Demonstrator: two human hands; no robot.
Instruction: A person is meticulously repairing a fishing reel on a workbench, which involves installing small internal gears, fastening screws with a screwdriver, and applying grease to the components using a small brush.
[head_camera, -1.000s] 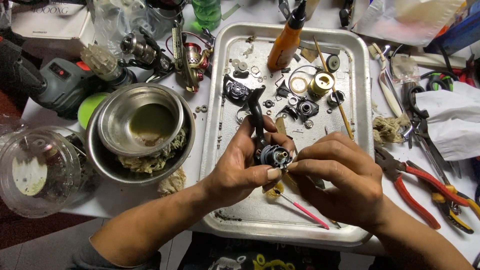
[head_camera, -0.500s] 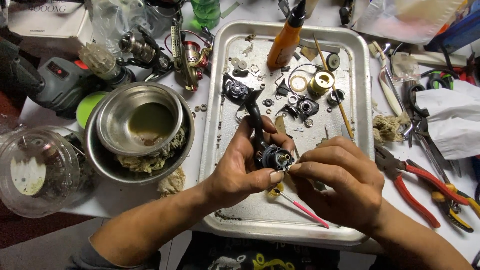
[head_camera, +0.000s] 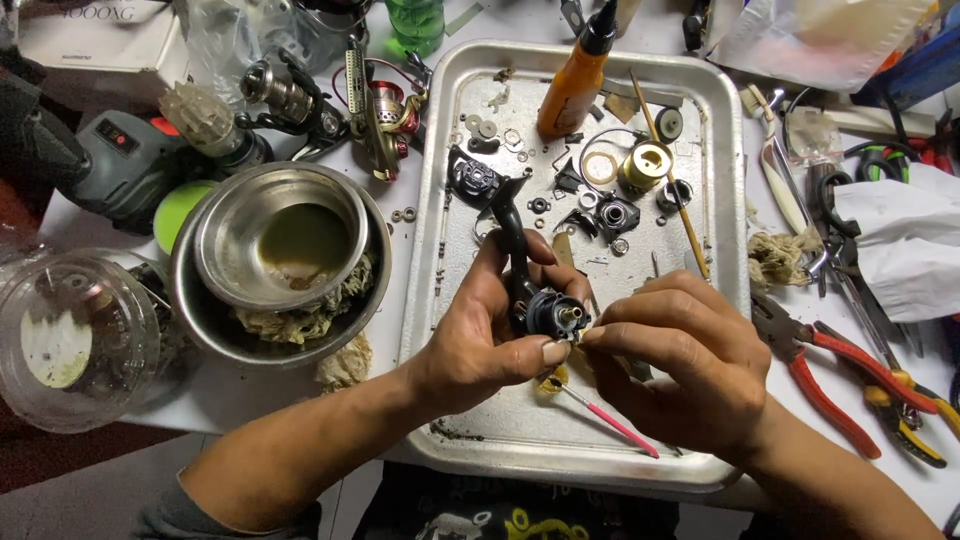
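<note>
left hand (head_camera: 490, 335): grasps black metal reel body with long stem (head_camera: 530, 295), tilted up for access.
right hand (head_camera: 690, 370): fingertips pinched at its brass shaft end; contents unclear.
location: above dented steel tray (head_camera: 455, 400), near edge.
far: orange oil bottle (head_camera: 575, 85).

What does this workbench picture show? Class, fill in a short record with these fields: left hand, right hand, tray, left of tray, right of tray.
left hand: left hand grips a black reel body over the tray
right hand: right hand, fingertips at the reel body's brass end
tray: metal tray with small loose parts, orange oil bottle, brass spool, pink-handled pick
left of tray: nested steel bowls, clear plastic lid
right of tray: red-handled pliers, white cloth
</note>
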